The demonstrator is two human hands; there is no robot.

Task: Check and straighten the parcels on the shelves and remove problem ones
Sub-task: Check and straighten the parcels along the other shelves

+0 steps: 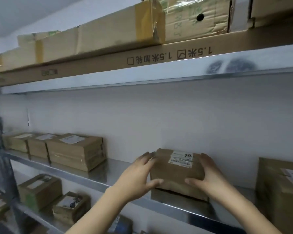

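Small cardboard parcel on the middle shelf, near its front edge, gripped on both sides. White label on top, handwritten "786" or similar, partly hidden. Front lower edge slightly lifted or gaping above a dark slot, cannot tell which.

Left hand pressed to the parcel's left side, fingers spread along the top-left edge, thumb on the front face. Right hand clamped on the right side, fingers wrapped over the top-right corner, thumb across the front face.

Further left on the same shelf, well apart: row of three brown boxes touching one another, each with a pale label on top. At the far right, a taller labelled box, cut by the frame edge.

On the shelf below, left: two more labelled boxes.

Above, on the upper shelf: long flat carton printed with "1.5", upside down, with taped long boxes stacked on it.
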